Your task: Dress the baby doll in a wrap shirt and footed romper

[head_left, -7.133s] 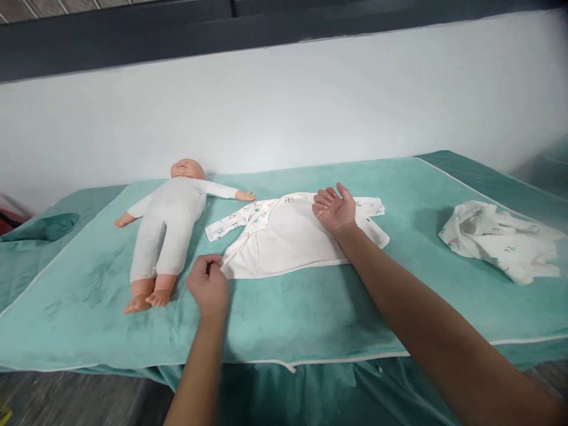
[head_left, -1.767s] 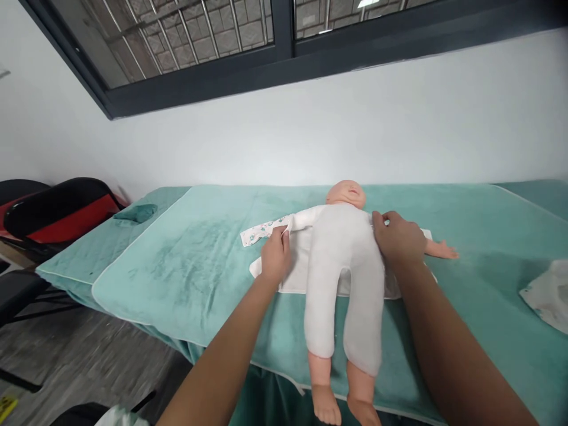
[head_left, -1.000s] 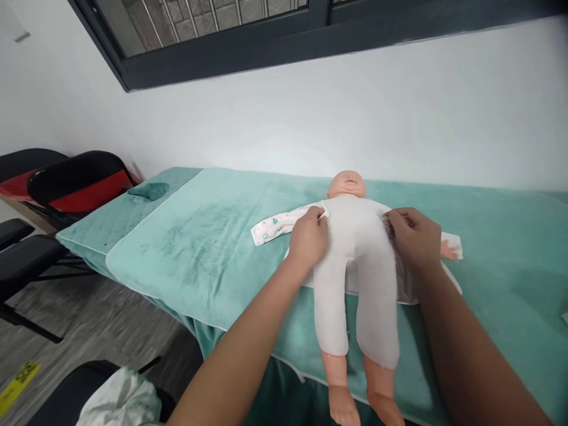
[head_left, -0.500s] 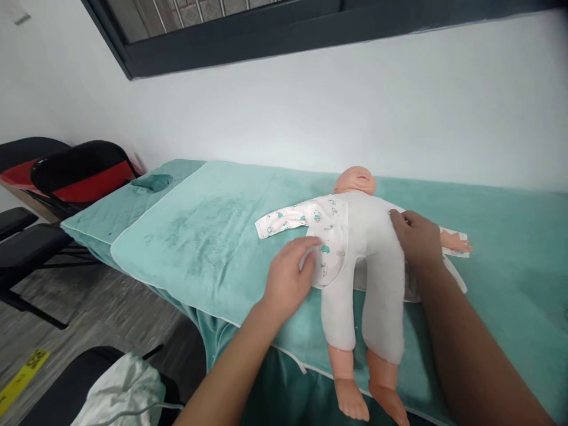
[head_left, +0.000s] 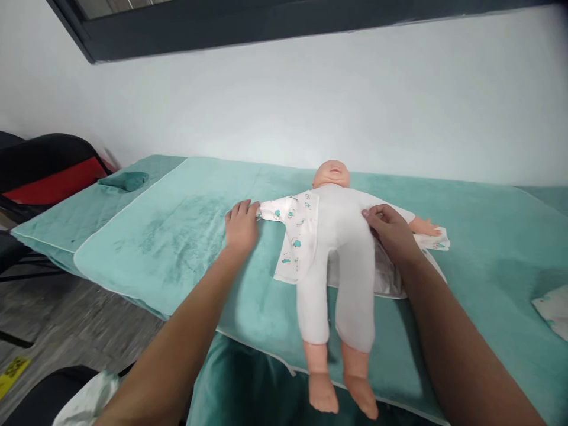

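A baby doll (head_left: 348, 216) with a white cloth body lies on its back, feet toward me. On the picture's left, its arm is inside the sleeve of a white baby shirt (head_left: 296, 242) with small green prints, and that front panel lies over its side. My left hand (head_left: 242, 225) is closed over the cuff end of this sleeve, hiding the doll's hand there. My right hand (head_left: 393, 234) has thumb and fingers pinched against the side of the doll's torso. The doll's other arm lies bare, and the rest of the shirt is spread beneath it.
A green padded cover (head_left: 177, 236) lies over the bed along the white wall. Part of a white printed cloth (head_left: 554, 310) shows at the right edge. Black and red chairs (head_left: 57, 171) stand at the left, and white cloth (head_left: 89, 399) lies on a seat lower left.
My left hand has moved from the shirt's front panel up and left to the sleeve cuff. My right hand stays at the doll's side. The view has shifted right.
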Demonstrator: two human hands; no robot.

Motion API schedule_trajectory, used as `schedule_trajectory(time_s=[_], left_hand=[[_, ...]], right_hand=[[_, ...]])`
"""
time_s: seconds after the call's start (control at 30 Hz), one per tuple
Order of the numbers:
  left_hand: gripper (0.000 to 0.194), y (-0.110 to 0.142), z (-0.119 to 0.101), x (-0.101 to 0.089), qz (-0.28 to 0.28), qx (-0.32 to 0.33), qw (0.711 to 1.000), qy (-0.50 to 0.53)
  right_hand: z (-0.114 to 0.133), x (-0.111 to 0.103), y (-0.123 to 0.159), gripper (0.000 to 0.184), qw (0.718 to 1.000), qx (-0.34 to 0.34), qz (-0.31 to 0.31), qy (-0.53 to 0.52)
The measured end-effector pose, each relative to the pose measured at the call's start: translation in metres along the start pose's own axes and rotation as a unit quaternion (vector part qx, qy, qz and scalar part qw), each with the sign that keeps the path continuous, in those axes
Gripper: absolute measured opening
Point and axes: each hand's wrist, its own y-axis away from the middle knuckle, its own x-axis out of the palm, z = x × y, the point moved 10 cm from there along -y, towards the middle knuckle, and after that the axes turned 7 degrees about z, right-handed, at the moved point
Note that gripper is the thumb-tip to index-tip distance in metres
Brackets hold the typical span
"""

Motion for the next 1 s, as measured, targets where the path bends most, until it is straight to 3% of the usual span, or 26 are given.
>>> schedule_trajectory(time_s=[0.1,0.23,0.33,0.43,0.5,0.6,0.63,0.73,0.83,0.93,1.0], left_hand=[[0.052,0.007,0.007,-0.005,-0.049,-0.031,0.998,0.010],[0.043,0.037,-0.009,-0.021,-0.089,0.020,0.988,0.125],[0.023,0.069,-0.026,-0.023,-0.043,0.032,0.953,0.297],[0.023,0.098,-0.048,-0.020,0.019,0.017,0.907,0.421],[0.030,0.109,-0.067,-0.021,0.051,0.028,0.898,0.436],[0.017,0.110,-0.087,-0.027,0.064,0.021,0.911,0.407],[0.009,0.108,-0.091,-0.032,0.056,0.014,0.913,0.405],[0.009,0.099,-0.106,-0.055,0.020,0.019,0.903,0.429],[0.010,0.091,-0.133,-0.071,0.045,0.074,0.902,0.423],[0.015,0.081,-0.159,-0.072,0.099,0.141,0.905,0.390],[0.016,0.066,-0.167,-0.077,0.069,0.167,0.911,0.371]], right_hand=[[0.003,0.012,0.000,0.040,0.998,-0.010,0.048,-0.038],[0.001,0.018,0.002,0.037,0.996,0.015,0.068,-0.049],[-0.002,0.020,0.002,0.036,0.995,0.026,0.076,-0.052],[-0.002,0.023,0.001,0.035,0.994,0.014,0.094,-0.046],[-0.001,0.025,0.002,0.033,0.993,-0.001,0.113,-0.047],[0.004,0.031,0.005,0.033,0.987,-0.027,0.146,-0.063],[0.006,0.033,0.007,0.033,0.984,-0.037,0.160,-0.065],[0.016,0.041,0.013,0.033,0.977,-0.064,0.195,-0.055],[0.022,0.044,0.016,0.031,0.974,-0.075,0.210,-0.029],[0.020,0.046,0.014,0.029,0.975,-0.070,0.209,-0.029],[0.019,0.047,0.013,0.025,0.974,-0.077,0.208,-0.048]])
